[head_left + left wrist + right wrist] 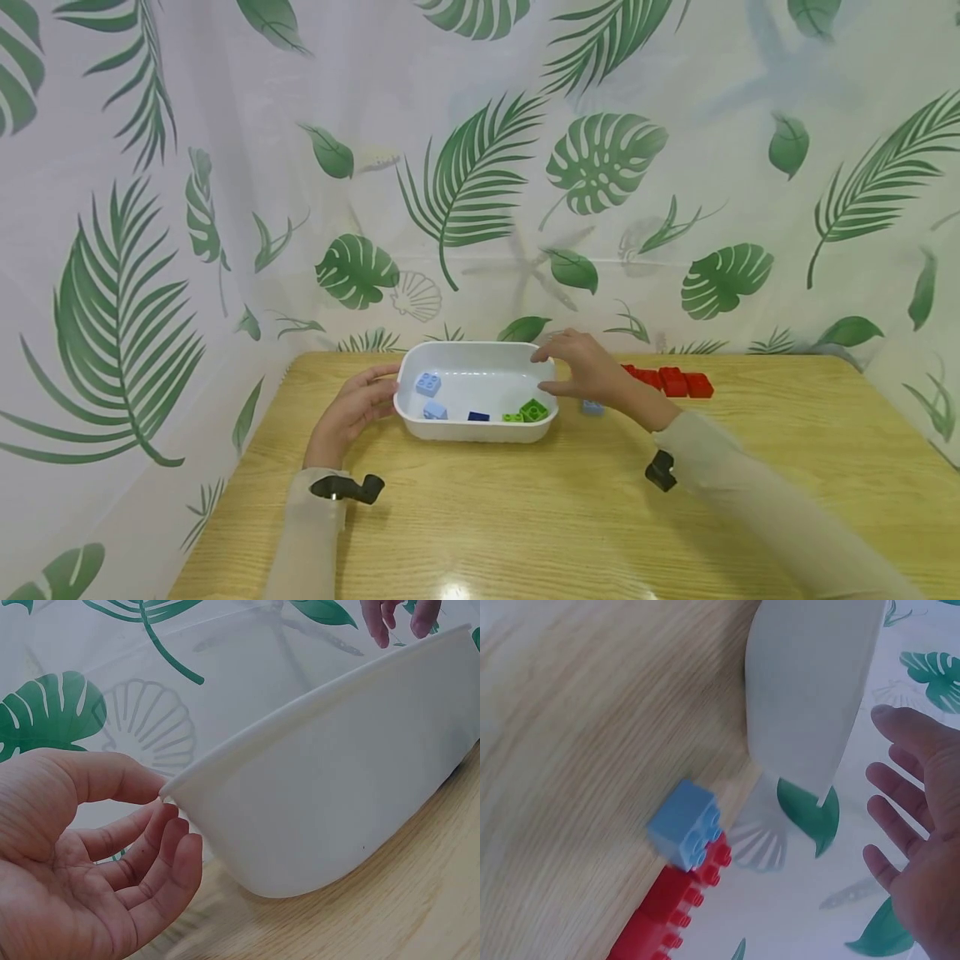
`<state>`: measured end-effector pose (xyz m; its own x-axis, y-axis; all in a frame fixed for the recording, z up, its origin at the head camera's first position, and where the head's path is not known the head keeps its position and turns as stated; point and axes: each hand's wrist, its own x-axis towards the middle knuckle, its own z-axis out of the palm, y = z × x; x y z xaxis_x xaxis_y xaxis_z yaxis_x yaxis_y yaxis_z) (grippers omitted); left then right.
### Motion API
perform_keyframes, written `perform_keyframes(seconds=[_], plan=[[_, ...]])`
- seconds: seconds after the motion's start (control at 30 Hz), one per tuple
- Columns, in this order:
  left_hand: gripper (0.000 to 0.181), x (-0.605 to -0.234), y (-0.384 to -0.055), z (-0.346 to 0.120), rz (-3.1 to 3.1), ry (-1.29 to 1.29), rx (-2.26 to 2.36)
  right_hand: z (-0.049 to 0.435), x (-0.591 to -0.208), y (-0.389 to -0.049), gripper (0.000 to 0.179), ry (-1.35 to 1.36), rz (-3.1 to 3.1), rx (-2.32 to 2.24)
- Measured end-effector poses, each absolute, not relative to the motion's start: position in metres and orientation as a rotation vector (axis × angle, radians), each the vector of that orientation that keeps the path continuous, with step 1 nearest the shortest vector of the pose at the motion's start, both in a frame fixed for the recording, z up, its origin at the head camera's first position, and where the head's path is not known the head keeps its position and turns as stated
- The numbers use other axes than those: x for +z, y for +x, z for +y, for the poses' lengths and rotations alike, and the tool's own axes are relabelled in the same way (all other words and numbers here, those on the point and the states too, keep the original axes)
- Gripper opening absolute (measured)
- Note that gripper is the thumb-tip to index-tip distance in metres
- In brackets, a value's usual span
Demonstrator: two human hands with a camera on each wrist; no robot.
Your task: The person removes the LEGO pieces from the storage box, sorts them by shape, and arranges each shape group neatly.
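Observation:
A white plastic bin (472,431) stands on the table, with light blue bricks (428,384), a dark blue brick (478,417) and green bricks (534,410) inside. At its left end my left hand (360,408) pinches the rim; the left wrist view shows that hand (112,855) with thumb and fingertips at the rim's corner. Over the bin's right end is my right hand (588,372), fingers apart and nothing between them. From the right wrist, the same hand (922,817) appears beside the bin's wall (802,690), fingers loosely spread.
A light blue brick (592,407) lies on the table right of the bin, below my right forearm. Behind it runs a row of red bricks (673,382), partly hidden by that arm. A leaf-patterned curtain (480,208) hangs behind the wooden table (480,517).

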<state>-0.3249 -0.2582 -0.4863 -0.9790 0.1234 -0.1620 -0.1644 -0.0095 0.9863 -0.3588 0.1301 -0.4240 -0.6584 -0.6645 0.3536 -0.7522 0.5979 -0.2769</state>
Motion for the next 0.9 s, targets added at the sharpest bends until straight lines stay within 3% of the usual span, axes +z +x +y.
perform_keyframes(seconds=[0.9], plan=[[0.050, -0.488, -0.325, -0.260, 2.055, -0.020, 2.103, 0.081, -0.434, -0.353, 0.032, 1.295, -2.985, 0.598]])
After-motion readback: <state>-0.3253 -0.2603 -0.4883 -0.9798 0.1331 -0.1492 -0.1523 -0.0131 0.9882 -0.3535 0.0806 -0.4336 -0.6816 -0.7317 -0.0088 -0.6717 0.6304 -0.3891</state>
